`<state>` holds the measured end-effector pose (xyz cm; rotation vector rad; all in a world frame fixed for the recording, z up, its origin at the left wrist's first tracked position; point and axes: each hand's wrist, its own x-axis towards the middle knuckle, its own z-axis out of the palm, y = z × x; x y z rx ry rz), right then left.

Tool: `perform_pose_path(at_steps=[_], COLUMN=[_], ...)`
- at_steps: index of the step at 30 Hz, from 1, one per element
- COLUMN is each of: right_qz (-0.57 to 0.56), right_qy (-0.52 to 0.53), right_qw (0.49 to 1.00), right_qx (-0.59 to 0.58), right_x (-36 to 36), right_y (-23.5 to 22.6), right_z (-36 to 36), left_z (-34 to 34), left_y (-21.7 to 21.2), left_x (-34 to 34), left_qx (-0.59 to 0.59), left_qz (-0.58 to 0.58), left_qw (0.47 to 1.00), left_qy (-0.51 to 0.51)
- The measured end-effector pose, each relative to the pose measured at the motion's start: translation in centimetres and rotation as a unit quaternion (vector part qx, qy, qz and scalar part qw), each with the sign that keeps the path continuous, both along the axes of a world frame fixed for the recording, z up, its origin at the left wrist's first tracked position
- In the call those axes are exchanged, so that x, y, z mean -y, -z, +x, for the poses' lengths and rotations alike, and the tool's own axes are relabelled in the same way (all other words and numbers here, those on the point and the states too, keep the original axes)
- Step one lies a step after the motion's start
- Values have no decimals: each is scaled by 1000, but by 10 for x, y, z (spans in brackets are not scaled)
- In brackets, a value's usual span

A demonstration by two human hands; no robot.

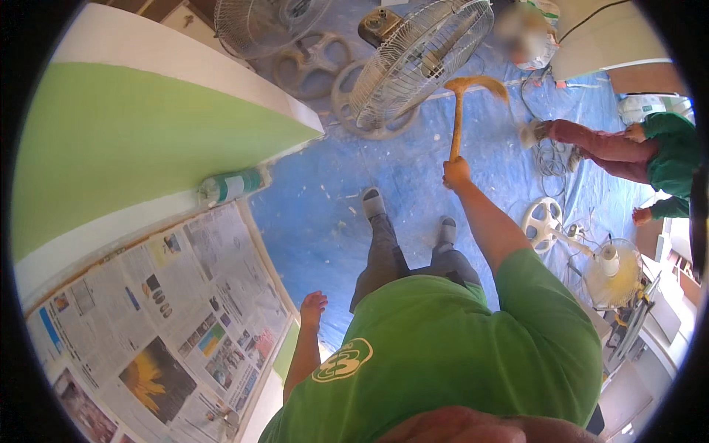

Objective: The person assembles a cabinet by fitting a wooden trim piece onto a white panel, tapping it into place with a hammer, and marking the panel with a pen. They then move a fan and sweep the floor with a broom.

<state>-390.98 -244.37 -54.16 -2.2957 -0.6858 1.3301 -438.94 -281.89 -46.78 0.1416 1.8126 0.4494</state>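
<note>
Where the right hand [456, 172] grips, the broom [465, 100] handle hides.

tarp [325, 214]: blue plastic, paint-flecked | fan grille [421, 63]: bare wire metal

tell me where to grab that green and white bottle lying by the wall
Grip the bottle around its green middle, coming from the blue sheet side. It lies on its side along the base of the green wall, so the wall blocks the far side, and the round body gives the widest hold. The left hand hangs empty nearest it; the right hand holds a broom handle.
</note>
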Motion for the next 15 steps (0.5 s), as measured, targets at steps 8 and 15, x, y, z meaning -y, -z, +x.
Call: perform_pose_path(at_steps=[8,15], right_qz=[-199,-159], right_qy=[-361,-259], right_qw=[905,953], right_qx=[-107,0], right_x=[42,57], right_y=[-39,-48], right_z=[-93,-49], left_z=[-52,-125], left_y=[38,102], left_x=[-39,-68], left_qx=[46,179], left_qz=[-66,21], left_qw=[990,969], left_qy=[112,166])
